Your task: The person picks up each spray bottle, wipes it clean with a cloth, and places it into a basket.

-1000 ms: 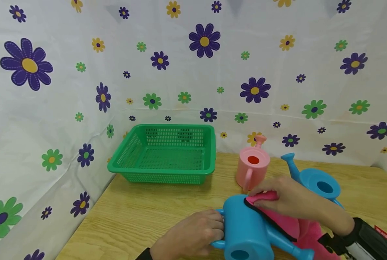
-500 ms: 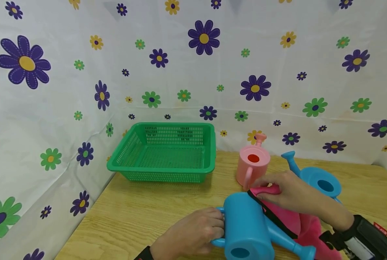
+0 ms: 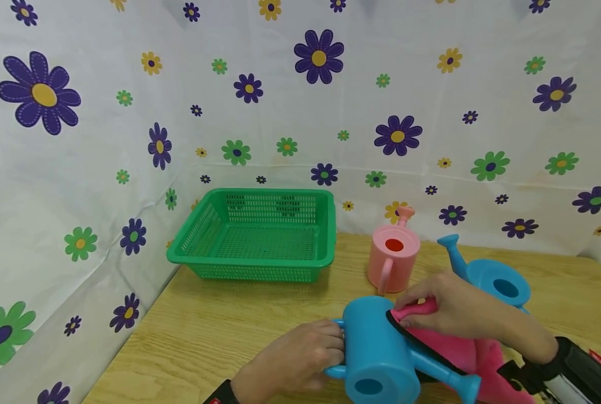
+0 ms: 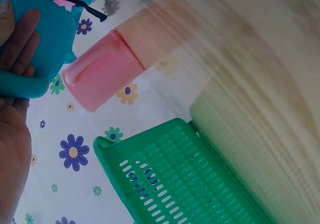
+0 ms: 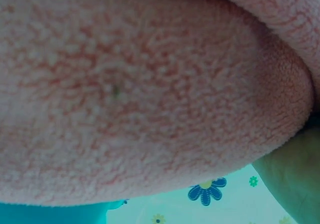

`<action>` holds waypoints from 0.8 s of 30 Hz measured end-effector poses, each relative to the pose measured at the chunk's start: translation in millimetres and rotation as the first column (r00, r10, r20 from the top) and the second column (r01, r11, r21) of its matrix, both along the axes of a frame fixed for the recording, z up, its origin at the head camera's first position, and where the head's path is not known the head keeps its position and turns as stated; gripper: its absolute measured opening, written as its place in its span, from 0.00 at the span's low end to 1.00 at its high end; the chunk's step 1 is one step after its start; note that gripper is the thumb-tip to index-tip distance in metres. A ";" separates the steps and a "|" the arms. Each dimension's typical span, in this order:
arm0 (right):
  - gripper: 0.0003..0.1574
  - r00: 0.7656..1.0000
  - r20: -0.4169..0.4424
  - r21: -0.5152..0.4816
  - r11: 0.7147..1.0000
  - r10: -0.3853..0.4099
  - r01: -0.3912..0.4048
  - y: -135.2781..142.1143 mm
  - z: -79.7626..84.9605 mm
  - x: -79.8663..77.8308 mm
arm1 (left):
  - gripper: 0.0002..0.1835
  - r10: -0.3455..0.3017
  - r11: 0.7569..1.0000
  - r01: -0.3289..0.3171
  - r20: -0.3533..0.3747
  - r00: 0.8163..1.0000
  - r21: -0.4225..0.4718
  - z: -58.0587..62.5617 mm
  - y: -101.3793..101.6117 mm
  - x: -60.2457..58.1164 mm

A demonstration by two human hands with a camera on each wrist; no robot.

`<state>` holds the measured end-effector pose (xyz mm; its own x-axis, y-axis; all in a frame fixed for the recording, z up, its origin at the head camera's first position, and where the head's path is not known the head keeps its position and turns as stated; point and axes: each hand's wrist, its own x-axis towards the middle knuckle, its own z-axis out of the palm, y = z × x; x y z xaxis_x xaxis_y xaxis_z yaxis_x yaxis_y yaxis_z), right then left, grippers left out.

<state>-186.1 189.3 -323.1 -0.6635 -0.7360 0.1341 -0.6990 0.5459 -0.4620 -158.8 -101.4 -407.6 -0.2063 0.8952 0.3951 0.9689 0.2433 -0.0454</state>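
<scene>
Tabletop (image 3: 199, 336), watering-can handle (image 3: 335, 371) in left grip (image 3: 307, 353)

A plain blue cylindrical plastic watering can (image 3: 376, 348) is popping lower right, a plush black-edged cloth (image 3: 454, 343) is glowing hot pink, and up top a white sheet (image 3: 270, 45) is sporting purple, yellow and green flowers (image 3: 319, 58).

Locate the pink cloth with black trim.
Head view, lower right: the pink cloth is pinched in the right hand, beside the blue watering can the left hand holds. It fills most of the right wrist view.

White floral backdrop (image 3: 280, 106) behind wood-grain tabletop (image 3: 219, 320)
</scene>
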 end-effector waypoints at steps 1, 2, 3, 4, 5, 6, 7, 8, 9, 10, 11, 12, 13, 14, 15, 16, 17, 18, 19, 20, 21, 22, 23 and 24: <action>0.19 1.000 0.013 0.002 1.000 0.005 -0.005 -0.3 1.1 1.4 | 0.15 0.006 1.000 -0.006 0.008 1.000 -0.003 -0.4 -0.1 -0.2; 0.18 1.000 0.026 0.007 1.000 0.008 -0.008 -0.7 2.3 3.1 | 0.15 0.014 1.000 -0.014 0.023 1.000 -0.004 -0.7 -0.3 -0.4; 0.18 0.999 0.039 0.011 1.000 0.011 -0.012 -1.1 3.7 4.9 | 0.15 0.020 1.000 -0.020 0.026 0.999 -0.006 -0.9 -0.5 -0.6; 0.18 0.998 0.054 0.011 1.000 0.022 -0.023 -1.6 5.3 7.0 | 0.15 0.027 1.000 -0.027 0.035 0.999 -0.006 -1.3 -0.6 -0.9; 0.18 0.997 0.065 0.008 0.999 0.034 -0.035 -2.3 6.7 9.1 | 0.15 0.030 1.000 -0.030 0.034 0.999 -0.007 -1.7 -0.7 -1.3; 0.18 0.996 0.076 0.006 0.999 0.046 -0.046 -2.9 8.2 11.4 | 0.15 0.033 0.999 -0.033 0.030 0.999 -0.006 -2.1 -0.8 -1.5; 0.18 0.995 0.085 0.003 0.998 0.057 -0.058 -3.5 9.4 13.8 | 0.15 0.032 0.999 -0.032 0.025 0.999 -0.007 -2.3 -1.0 -1.7; 0.18 0.993 0.095 0.001 0.998 0.067 -0.067 -4.3 10.7 16.1 | 0.16 0.033 0.999 -0.033 0.028 0.999 -0.006 -2.7 -1.1 -1.9; 0.17 0.991 0.105 -0.003 0.997 0.078 -0.078 -4.9 11.9 18.4 | 0.16 0.032 0.999 -0.032 0.032 0.999 -0.005 -3.2 -1.2 -2.1; 0.17 0.990 0.115 -0.004 0.996 0.086 -0.086 -5.6 13.3 20.8 | 0.16 0.032 0.999 -0.032 0.037 0.999 -0.003 -3.7 -1.3 -2.3; 0.17 0.988 0.125 -0.005 0.996 0.093 -0.093 -6.3 14.5 23.0 | 0.16 0.032 1.000 -0.031 0.041 0.999 -0.002 -4.1 -1.5 -2.3; 0.17 0.986 0.132 -0.002 0.995 0.098 -0.099 -6.9 15.8 25.1 | 0.17 0.031 1.000 -0.030 0.044 0.999 -0.002 -4.5 -1.6 -2.3; 0.17 0.985 0.139 0.004 0.995 0.100 -0.102 -7.6 16.9 27.2 | 0.17 0.029 1.000 -0.029 0.049 0.998 0.000 -4.7 -1.8 -2.5; 0.17 0.985 0.143 0.013 0.994 0.101 -0.104 -8.0 18.1 29.0 | 0.17 0.028 1.000 -0.029 0.050 0.998 0.001 -5.1 -1.9 -2.6; 0.17 0.984 0.145 0.025 0.994 0.102 -0.107 -8.3 19.1 30.6 | 0.18 0.026 1.000 -0.026 0.047 0.999 0.003 -5.3 -2.1 -2.9; 0.18 0.984 0.146 0.037 0.993 0.102 -0.109 -8.6 20.0 32.2 | 0.18 0.022 1.000 -0.023 0.037 0.999 0.002 -5.4 -2.1 -3.1; 0.17 0.984 0.146 0.046 0.993 0.104 -0.112 -8.8 20.8 33.7 | 0.18 0.020 1.000 -0.020 0.034 0.999 0.002 -5.6 -2.1 -3.4; 0.18 0.984 0.144 0.057 0.992 0.104 -0.113 -9.0 21.5 34.7 | 0.18 0.018 1.000 -0.018 0.025 1.000 0.000 -5.7 -2.0 -3.6; 0.18 0.984 0.143 0.064 0.991 0.105 -0.115 -9.2 21.9 35.4 | 0.18 0.016 1.000 -0.016 0.022 1.000 0.000 -5.8 -2.0 -3.8; 0.18 0.984 0.141 0.068 0.991 0.106 -0.116 -9.3 22.3 35.8 | 0.18 0.015 1.000 -0.015 0.020 1.000 -0.002 -6.0 -2.0 -3.9; 0.18 0.985 0.139 0.068 0.991 0.106 -0.117 -9.4 22.6 36.3 | 0.18 0.018 1.000 -0.018 0.021 1.000 -0.006 -6.0 -2.0 -4.0; 0.17 0.985 0.134 0.064 0.991 0.108 -0.117 -9.4 22.6 36.5 | 0.17 0.022 1.000 -0.022 0.021 1.000 -0.008 -6.0 -2.0 -4.1; 0.17 0.986 0.130 0.060 0.991 0.108 -0.117 -9.4 22.4 36.4 | 0.17 0.026 1.000 -0.026 0.019 0.999 -0.011 -6.0 -2.2 -4.2; 0.17 0.986 0.128 0.057 0.992 0.109 -0.117 -9.4 22.1 36.0 | 0.17 0.031 0.999 -0.031 0.017 0.999 -0.015 -6.1 -2.4 -4.3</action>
